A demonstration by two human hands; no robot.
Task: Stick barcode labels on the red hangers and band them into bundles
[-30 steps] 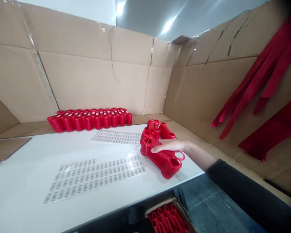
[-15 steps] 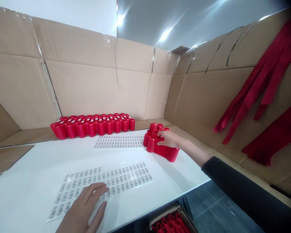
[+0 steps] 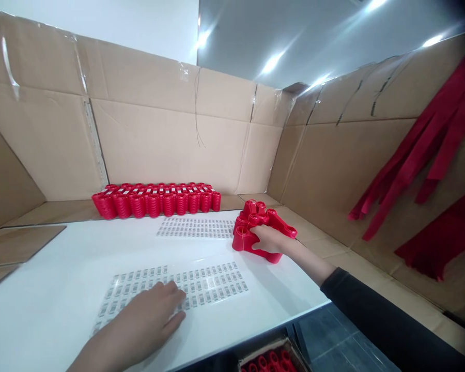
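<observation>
My right hand (image 3: 269, 239) is closed on a bundle of red ring-ended plastic pieces (image 3: 242, 242) at the right side of the white table. More red pieces (image 3: 281, 222) stand and lean just behind its fingers. My left hand (image 3: 153, 312) rests over the near sheet of small printed labels (image 3: 213, 284), thumb apart from its slightly bent fingers, with nothing visible in it. Part of that sheet is hidden beneath the hand. A second label sheet (image 3: 196, 228) lies farther back, left of the red bundle.
A long row of bundled red pieces (image 3: 153, 204), bearing white labels, stands along the table's back. Cardboard walls (image 3: 170, 139) surround the white table (image 3: 42, 310). Red strips (image 3: 414, 155) hang at the right. Below the front edge sits a box of red pieces (image 3: 273, 361).
My view has shifted slightly left. At the bundle, my right hand is lower, and some red pieces behind it now lean to the right. My left hand has moved right, its fingers more bent.
</observation>
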